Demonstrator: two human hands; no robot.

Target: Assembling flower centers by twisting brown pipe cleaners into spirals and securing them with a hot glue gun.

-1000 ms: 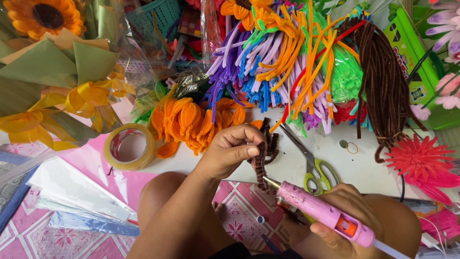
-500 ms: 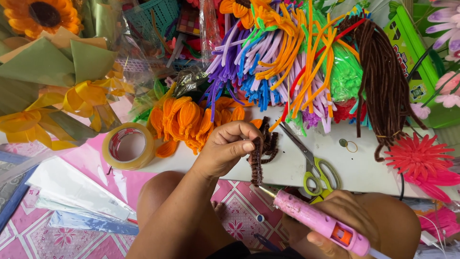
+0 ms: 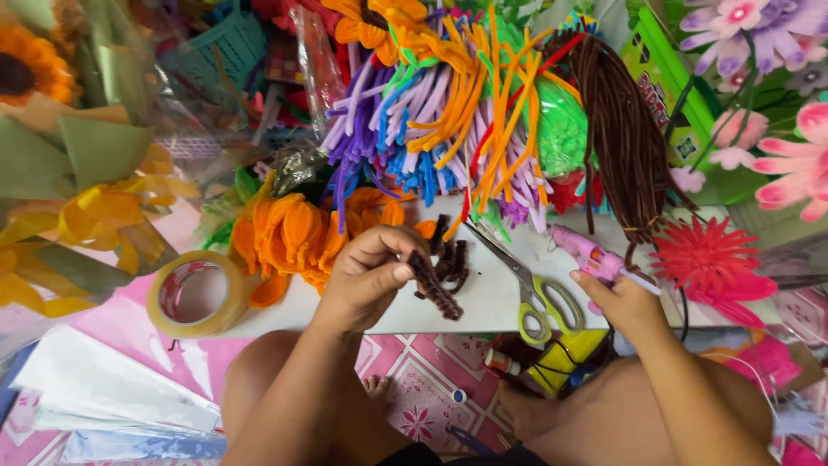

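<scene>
Clear tape roll (image 3: 191,293) is lying far to the left of the white board (image 3: 483,306). Orange fuzzy flowers (image 3: 302,233) are sitting at the board's left end. Over the board's middle, the left hand (image 3: 373,278) is pinching a brown pipe cleaner (image 3: 434,285) between thumb and fingers. Green-handled scissors (image 3: 535,293) are lying on the board to the right. At the board's right end, the right hand (image 3: 625,302) is resting on a pink glue gun (image 3: 586,250), fingers loosely curled on it.

Scissors (image 3: 528,278) are lying on the board (image 3: 483,304), right of the pipe-cleaner piece (image 3: 435,285); a tape roll (image 3: 194,293) is sitting left, pipe-cleaner bundles (image 3: 448,112) behind
</scene>
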